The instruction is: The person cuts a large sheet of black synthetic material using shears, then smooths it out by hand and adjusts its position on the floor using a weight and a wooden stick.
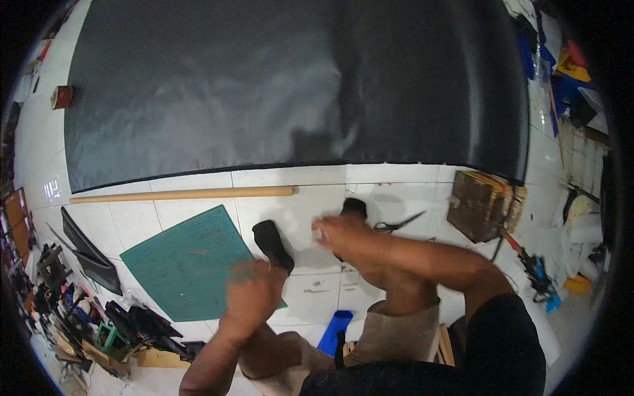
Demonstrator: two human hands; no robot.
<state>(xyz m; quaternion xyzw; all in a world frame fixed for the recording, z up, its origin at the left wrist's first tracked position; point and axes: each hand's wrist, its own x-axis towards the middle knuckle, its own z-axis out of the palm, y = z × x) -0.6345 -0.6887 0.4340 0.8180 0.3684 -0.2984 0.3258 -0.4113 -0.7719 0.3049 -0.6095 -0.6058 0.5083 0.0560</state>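
My left hand [254, 290] hangs above the right edge of a green cutting mat [178, 270], near my left foot in a black sock [269, 241]. Motion smears its fingers, so I cannot see whether they hold anything. In front of my right knee, my right hand [340, 234] has its fingers curled together beside my other black-socked foot [354, 208]. Anything between them is too small or hidden to name. Just right of this hand, black scissors [399, 223] lie on the white tiles. A large black sheet [264, 92] is spread beyond both hands.
A long wooden rod [185, 195] lies along the sheet's near edge. A worn brown block [475, 208] stands at the right, near tools [538, 277]. A small reddish roll [62, 97] sits at the sheet's left edge. Clutter [86, 310] fills the lower left.
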